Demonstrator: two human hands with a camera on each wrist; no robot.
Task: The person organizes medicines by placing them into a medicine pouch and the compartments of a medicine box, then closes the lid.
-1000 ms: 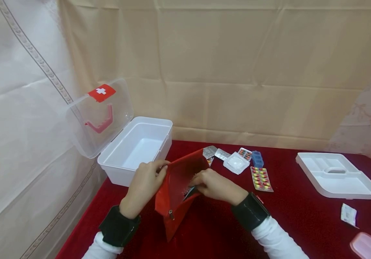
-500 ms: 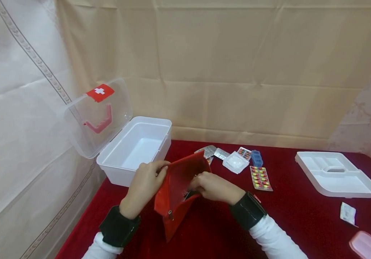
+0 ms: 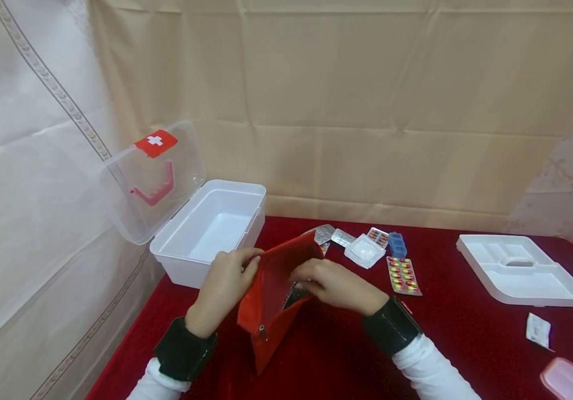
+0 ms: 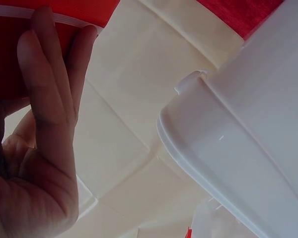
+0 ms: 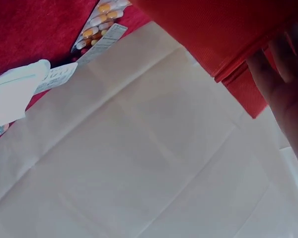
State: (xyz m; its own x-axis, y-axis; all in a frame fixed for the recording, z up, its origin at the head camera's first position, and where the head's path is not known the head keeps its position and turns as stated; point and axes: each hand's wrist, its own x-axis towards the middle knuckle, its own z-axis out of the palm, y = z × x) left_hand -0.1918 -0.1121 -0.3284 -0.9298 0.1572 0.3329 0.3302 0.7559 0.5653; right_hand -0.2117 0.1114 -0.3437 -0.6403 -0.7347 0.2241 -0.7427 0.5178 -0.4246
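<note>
A red zip pouch [image 3: 271, 311] stands tilted above the table with its mouth spread wide and a zip pull at the near end. My left hand [image 3: 226, 286] pinches its left edge between thumb and fingers; in the left wrist view the fingers [image 4: 52, 79] lie along the red fabric by the pale zip tape. At the mouth, my right hand [image 3: 333, 283] has curled fingers pinching a dark, shiny flat packet [image 3: 293, 295], whose lower part is hidden inside the pouch. From the right wrist, the fingertips [image 5: 263, 72] disappear behind the pouch's edge.
A white first-aid box [image 3: 211, 228] with its clear lid [image 3: 153, 183] raised stands behind the left hand. Beyond the pouch lie blister packs [image 3: 403, 276], a clear square case [image 3: 364, 251] and a blue pill box [image 3: 397, 245]. A white tray [image 3: 556, 286], sachet [image 3: 538, 331] and pink case [image 3: 571, 378] lie right.
My right hand dipped slightly deeper into the pouch, then rose back a little, with more of the dark packet now showing. The left hand keeps its grip on the pouch in place.
</note>
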